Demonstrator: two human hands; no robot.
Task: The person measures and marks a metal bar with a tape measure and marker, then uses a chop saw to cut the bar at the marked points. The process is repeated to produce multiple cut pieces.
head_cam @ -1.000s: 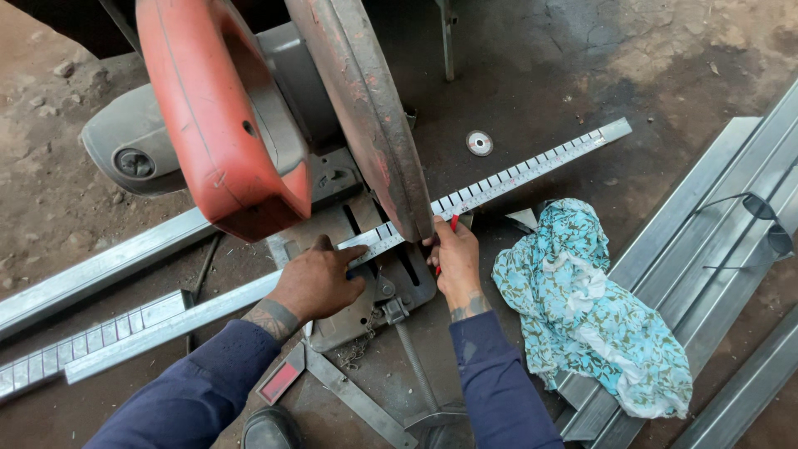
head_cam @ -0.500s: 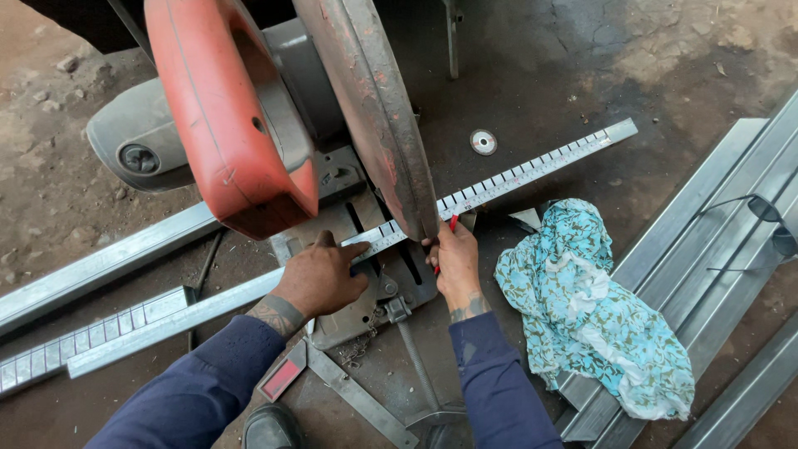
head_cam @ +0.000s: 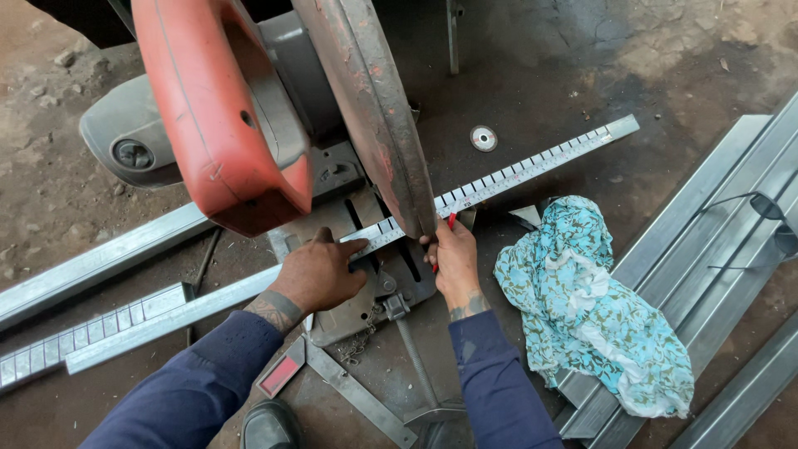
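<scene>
Chop saw with raised disc above a slotted metal strip. Left hand presses the strip on the saw base; right hand holds a red marker against it. Patterned cloth lies alongside.

The saw has a red guard, a grey motor housing and a dull grey-brown disc with rust-red stains. Right of the saw, the cloth is turquoise with a brownish leafy print and white patches. The strip under the saw is silver-grey with dark slots. Below the saw, both sleeves are navy.
</scene>
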